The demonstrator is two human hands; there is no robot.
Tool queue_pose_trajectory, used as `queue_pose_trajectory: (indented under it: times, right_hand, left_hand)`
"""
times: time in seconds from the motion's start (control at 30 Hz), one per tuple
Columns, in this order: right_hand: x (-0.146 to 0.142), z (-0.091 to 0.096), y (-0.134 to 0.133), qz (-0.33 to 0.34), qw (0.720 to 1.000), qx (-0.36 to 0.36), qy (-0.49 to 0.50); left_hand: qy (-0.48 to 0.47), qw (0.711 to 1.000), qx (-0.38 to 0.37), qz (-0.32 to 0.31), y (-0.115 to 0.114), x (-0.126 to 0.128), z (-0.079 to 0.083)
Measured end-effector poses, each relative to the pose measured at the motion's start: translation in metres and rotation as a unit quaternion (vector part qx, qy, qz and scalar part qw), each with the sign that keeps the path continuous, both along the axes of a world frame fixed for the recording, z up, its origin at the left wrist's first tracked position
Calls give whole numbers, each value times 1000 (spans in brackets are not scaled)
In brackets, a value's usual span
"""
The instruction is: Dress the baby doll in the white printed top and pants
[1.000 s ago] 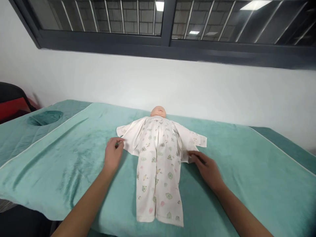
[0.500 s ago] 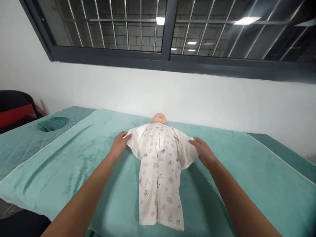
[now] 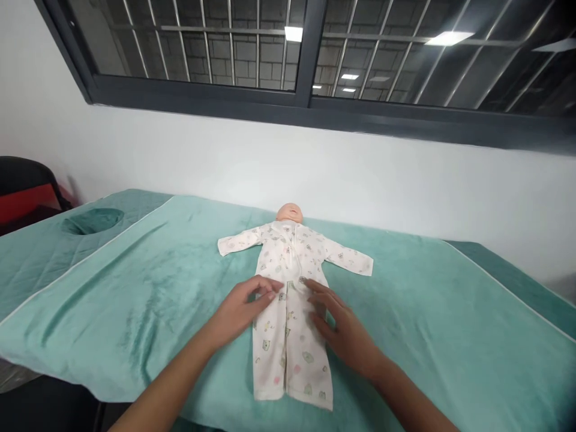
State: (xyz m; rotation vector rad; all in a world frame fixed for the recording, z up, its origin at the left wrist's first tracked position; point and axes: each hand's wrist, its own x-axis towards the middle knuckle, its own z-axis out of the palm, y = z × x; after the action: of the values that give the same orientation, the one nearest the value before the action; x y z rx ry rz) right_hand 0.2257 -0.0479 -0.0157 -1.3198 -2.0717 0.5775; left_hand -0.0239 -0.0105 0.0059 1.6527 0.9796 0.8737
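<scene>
A baby doll lies on its back on a teal towel, dressed in a white printed romper whose front flaps are closed over the body and whose sleeves spread to both sides. My left hand rests flat on the romper's left hip, fingers stretched toward the middle seam. My right hand lies flat on the right hip and upper leg, fingers spread. Neither hand grips anything.
The towel covers a massage table with a face hole at the far left. A white wall and a dark-framed window stand behind. A black and red chair sits at the left edge.
Both hands held the open flaps out at the doll's sides; the flaps now lie folded over the chest, and both hands have come down to the romper's waist.
</scene>
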Motion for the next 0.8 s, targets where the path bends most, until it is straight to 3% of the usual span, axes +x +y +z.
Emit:
queue_pose_trajectory:
  times: [0.17,0.27,0.37,0.47,0.6,0.7,0.8]
  right_hand:
    - [5,-27,-48,-152,984,-77,55]
    - [-5,-26,-65,-186,967,-159,63]
    - [-16,-23,-77,-140,970,-196,22]
    - [-24,-29,-86,-78,986,-148,-25]
    - [-29,-47,-93,-29,998,13,-60]
    - [-28,-53,-98,-6,997,65,-39]
    - [-23,-58,-106,8,996,94,4]
  left_hand:
    - [40,980,-49,189,-29,-17,-42]
    - [57,980,-82,170,-51,-13,-54]
    - [101,983,-79,129,-81,0,-64]
    - [137,977,16,165,-108,15,-82]
    - [174,947,178,204,-125,22,-103]
    - [174,918,299,196,-129,16,-104]
    - [166,893,352,225,-137,8,-97]
